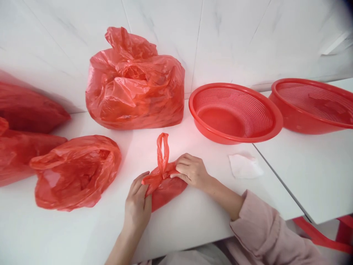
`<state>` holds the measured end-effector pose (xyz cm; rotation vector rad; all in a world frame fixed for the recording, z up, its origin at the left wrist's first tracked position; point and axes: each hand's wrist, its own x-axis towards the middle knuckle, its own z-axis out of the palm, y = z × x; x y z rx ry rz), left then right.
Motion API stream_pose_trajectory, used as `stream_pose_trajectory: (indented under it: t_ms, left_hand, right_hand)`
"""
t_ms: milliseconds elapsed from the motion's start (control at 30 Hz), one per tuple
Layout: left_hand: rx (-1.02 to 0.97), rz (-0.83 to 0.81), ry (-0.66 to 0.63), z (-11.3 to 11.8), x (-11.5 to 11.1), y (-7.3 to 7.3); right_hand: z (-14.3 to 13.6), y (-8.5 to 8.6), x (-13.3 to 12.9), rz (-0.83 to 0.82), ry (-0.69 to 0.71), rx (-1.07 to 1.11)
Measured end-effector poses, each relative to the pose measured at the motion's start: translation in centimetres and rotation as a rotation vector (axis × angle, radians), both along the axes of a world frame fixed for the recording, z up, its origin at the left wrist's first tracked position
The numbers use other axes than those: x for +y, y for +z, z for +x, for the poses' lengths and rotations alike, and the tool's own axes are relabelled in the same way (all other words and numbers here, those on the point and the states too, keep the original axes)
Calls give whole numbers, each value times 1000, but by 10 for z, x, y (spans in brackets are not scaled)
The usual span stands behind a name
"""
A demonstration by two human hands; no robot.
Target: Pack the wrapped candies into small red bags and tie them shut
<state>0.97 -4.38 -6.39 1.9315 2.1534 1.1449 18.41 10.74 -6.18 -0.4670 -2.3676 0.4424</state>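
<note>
A small red plastic bag (167, 194), knotted at the top with one handle loop standing up, lies on the white table (193, 224) in front of me. My left hand (138, 200) grips its left side, the fingers behind the plastic and the thumb in front. On the bag's right side, my right hand (192, 170) pinches the plastic near the knot with curled fingers. What the bag contains cannot be made out. To the left of my left hand sits an open red plastic bag (79, 173), its mouth facing up.
A large, full red bag (135, 95) stands against the marble-patterned wall (220, 36). Beside it are a red mesh basket (234, 140) and a second red basket (306, 121). More red bags (30, 154) crowd the far left. A white tissue (245, 165) lies near the table seam.
</note>
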Motion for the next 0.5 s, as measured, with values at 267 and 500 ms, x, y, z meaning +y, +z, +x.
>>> stream_pose_trajectory:
  t_ms: [267, 500]
  left_hand:
    - [4, -32, 8, -4, 2, -1]
    - [-65, -43, 63, 10, 17, 7]
  right_hand:
    - [0, 0, 3, -35, 9, 50]
    - [-13, -4, -6, -25, -27, 66]
